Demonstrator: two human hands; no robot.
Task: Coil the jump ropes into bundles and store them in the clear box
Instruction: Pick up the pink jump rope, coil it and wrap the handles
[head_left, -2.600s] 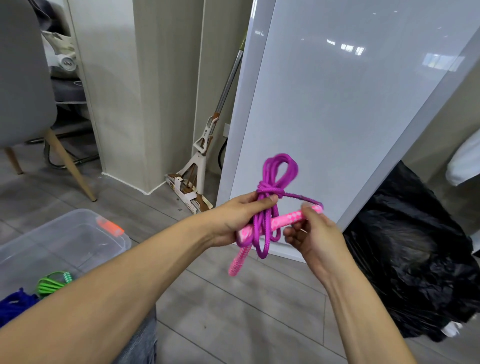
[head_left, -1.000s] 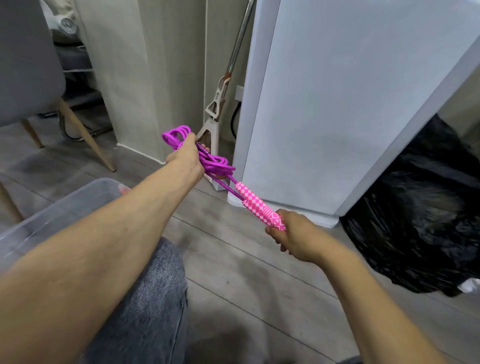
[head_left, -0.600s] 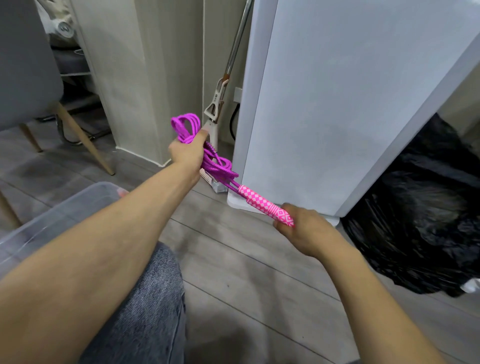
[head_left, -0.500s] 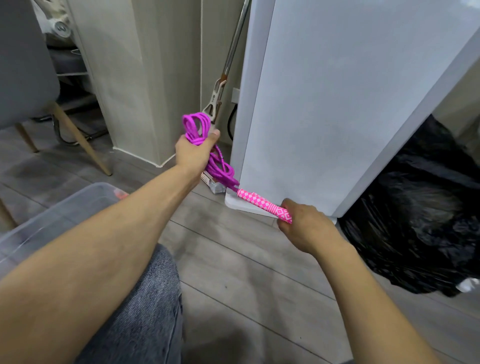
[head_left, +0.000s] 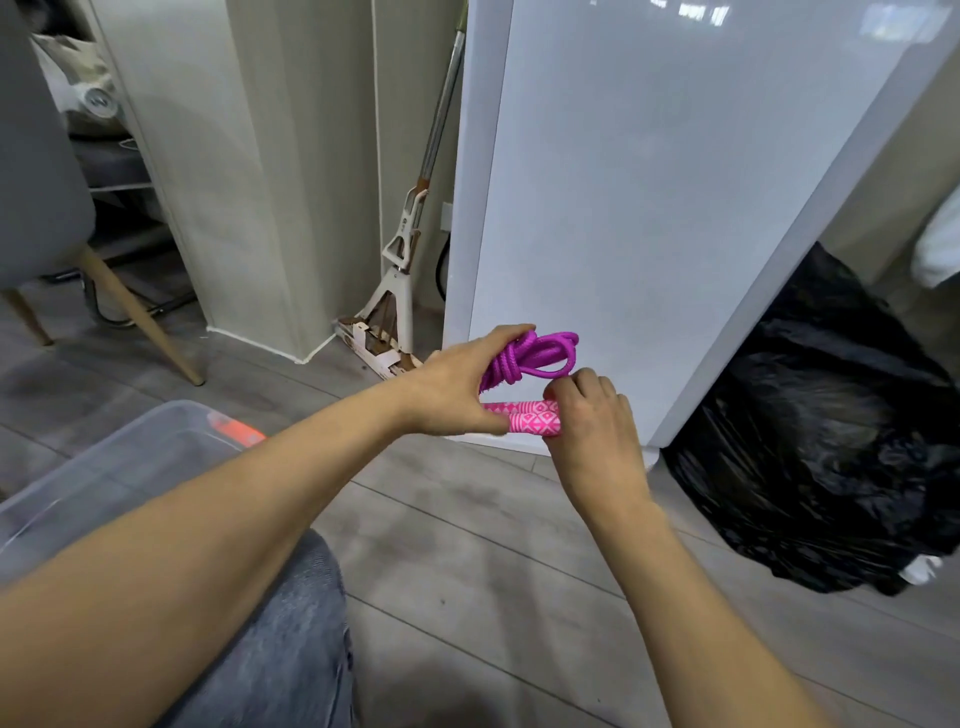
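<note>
A purple jump rope, coiled into a bundle, is held in the air in front of a white panel. My left hand grips the bundle, thumb over the top of the coils. Two pink patterned handles lie side by side under the coils. My right hand curls round the right end of the handles. The clear box with an orange latch stands on the floor at the lower left; its contents are out of sight.
A black rubbish bag sits on the floor at the right. A mop leans in the corner behind my hands. A grey chair with wooden legs stands at the left. My knee in jeans is at the bottom.
My hands have come together: the handle that my right hand pulled out to the lower right now lies beside the bundle, and my left hand has moved right and lower.
</note>
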